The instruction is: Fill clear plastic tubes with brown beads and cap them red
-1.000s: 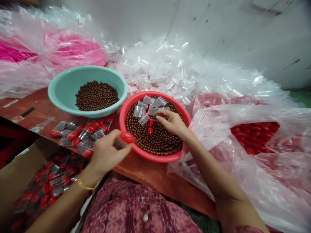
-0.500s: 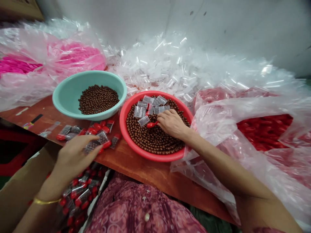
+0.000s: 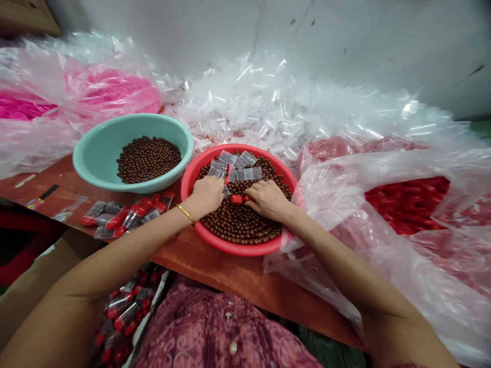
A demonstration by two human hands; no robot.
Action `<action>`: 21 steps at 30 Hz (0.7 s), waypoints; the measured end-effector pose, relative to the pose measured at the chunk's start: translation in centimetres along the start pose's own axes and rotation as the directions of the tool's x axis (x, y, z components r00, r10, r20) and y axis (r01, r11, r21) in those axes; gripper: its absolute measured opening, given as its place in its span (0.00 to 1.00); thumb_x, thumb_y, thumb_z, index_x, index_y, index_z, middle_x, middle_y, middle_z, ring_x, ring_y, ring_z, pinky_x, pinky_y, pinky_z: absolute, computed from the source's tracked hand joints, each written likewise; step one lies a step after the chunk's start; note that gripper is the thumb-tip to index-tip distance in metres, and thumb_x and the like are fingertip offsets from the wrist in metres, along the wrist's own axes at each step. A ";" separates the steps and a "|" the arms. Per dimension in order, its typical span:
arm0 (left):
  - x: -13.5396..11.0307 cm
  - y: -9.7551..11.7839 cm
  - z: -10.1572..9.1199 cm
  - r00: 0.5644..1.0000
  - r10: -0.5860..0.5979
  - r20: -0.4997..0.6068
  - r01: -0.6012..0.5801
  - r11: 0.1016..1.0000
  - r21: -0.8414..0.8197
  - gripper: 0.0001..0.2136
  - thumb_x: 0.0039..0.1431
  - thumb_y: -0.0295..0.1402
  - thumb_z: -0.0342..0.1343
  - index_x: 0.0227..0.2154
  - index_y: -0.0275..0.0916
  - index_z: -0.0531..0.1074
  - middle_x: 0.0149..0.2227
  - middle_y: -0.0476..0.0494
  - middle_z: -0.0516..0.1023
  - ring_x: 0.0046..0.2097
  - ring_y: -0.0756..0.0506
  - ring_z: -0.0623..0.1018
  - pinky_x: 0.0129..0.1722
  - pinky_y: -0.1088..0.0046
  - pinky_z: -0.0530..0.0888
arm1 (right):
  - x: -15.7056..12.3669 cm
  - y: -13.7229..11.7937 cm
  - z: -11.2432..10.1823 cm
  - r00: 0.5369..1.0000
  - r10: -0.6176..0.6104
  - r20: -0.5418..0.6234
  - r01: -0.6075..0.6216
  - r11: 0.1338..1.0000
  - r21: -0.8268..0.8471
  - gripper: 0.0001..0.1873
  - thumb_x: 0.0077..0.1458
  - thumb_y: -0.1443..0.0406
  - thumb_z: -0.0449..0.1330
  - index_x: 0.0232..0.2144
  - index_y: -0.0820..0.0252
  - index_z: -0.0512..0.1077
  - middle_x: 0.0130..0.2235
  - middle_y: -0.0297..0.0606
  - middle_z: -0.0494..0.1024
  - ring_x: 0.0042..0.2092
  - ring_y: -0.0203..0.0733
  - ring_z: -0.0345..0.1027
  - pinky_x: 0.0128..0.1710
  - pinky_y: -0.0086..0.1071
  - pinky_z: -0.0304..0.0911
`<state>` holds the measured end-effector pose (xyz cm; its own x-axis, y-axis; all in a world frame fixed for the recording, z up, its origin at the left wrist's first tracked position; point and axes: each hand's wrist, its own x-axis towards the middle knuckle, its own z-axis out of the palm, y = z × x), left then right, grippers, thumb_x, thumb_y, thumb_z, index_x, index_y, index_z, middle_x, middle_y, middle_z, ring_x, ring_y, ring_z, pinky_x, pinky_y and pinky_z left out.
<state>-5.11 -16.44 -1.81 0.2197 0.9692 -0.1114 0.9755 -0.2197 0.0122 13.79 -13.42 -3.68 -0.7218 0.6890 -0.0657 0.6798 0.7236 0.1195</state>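
My left hand (image 3: 208,197) is closed over the left side of the red basin (image 3: 245,249). At its fingertips shows the edge of a small clear plastic sleeve (image 3: 226,191), mostly hidden by the hand. My right hand (image 3: 268,199) reaches in from the right, fingers pinched on a glossy red plastic piece (image 3: 237,199). Brown round beads (image 3: 241,225) fill the basin beneath both hands. Several more clear sleeves (image 3: 248,174) lie on the beads at the back, with another red piece (image 3: 230,174) among them.
A teal basin (image 3: 80,158) with brown beads stands left. Filled red-capped packs (image 3: 123,217) lie on the table; more fill a box (image 3: 126,312) below. Clear sleeves (image 3: 268,102) are heaped behind. Bags of red pieces (image 3: 410,204) and pink pieces (image 3: 111,94) flank them.
My left hand has moved from the filled packs on the table into the red basin, beside a clear sleeve. My right hand stays there with the red piece. The view has shifted slightly.
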 end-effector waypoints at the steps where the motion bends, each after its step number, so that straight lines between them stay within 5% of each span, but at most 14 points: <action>1: 0.3 -0.2 0.0 1.000 -0.005 0.021 0.004 1.000 0.002 0.14 0.59 0.33 0.47 0.42 0.29 0.70 0.42 0.31 0.76 0.46 0.37 0.76 0.40 0.65 0.72 | 0.1 0.0 0.0 1.000 0.008 0.003 -0.008 1.000 0.004 0.12 0.57 0.62 0.53 0.38 0.64 0.71 0.40 0.46 0.76 0.44 0.49 0.66 0.41 0.37 0.51; 6: 1.0 -1.6 0.8 0.992 0.056 0.109 -0.049 0.997 -0.066 0.15 0.56 0.40 0.49 0.39 0.35 0.72 0.40 0.37 0.78 0.43 0.39 0.77 0.37 0.70 0.71 | -0.3 0.5 0.2 0.973 0.224 -0.055 -0.216 0.968 0.129 0.11 0.54 0.65 0.53 0.37 0.65 0.70 0.36 0.47 0.77 0.39 0.48 0.68 0.37 0.36 0.55; 10: 1.5 -1.9 0.8 0.980 0.087 0.180 -0.069 0.992 -0.102 0.14 0.53 0.42 0.51 0.33 0.37 0.74 0.36 0.40 0.80 0.38 0.43 0.78 0.31 0.75 0.69 | -0.8 1.1 0.4 0.880 0.465 -0.097 -0.426 0.864 0.269 0.13 0.52 0.67 0.51 0.39 0.64 0.70 0.37 0.47 0.78 0.38 0.48 0.70 0.33 0.35 0.57; 15: 1.6 -0.7 -0.6 0.883 0.134 0.450 -0.027 0.971 -0.236 0.19 0.59 0.38 0.40 0.28 0.33 0.74 0.24 0.41 0.78 0.24 0.49 0.75 0.25 0.77 0.68 | -0.6 1.5 0.5 0.807 0.590 -0.028 -0.536 0.751 0.386 0.16 0.54 0.65 0.50 0.44 0.64 0.68 0.35 0.45 0.79 0.36 0.49 0.72 0.32 0.35 0.58; 17: 1.5 -0.1 -1.4 0.884 0.155 0.441 -0.077 0.979 -0.188 0.20 0.61 0.34 0.37 0.29 0.31 0.74 0.24 0.39 0.78 0.25 0.49 0.75 0.27 0.76 0.69 | -0.5 1.5 0.4 0.799 0.601 -0.012 -0.546 0.733 0.406 0.17 0.54 0.65 0.50 0.45 0.64 0.68 0.36 0.46 0.79 0.37 0.50 0.72 0.33 0.35 0.58; 21: 1.5 -0.3 -2.5 0.933 0.254 0.254 -0.290 0.950 0.116 0.14 0.59 0.27 0.43 0.38 0.32 0.74 0.31 0.36 0.78 0.34 0.44 0.77 0.31 0.73 0.69 | -0.6 1.6 0.5 0.806 0.592 -0.016 -0.527 0.729 0.436 0.16 0.54 0.64 0.51 0.44 0.63 0.68 0.37 0.44 0.79 0.37 0.48 0.72 0.33 0.34 0.59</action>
<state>-5.01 -14.70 0.48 0.4493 0.8205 -0.3534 0.8617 -0.5025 -0.0711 15.38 -12.59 -3.94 -0.1812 0.9829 0.0340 0.9330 0.1827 -0.3100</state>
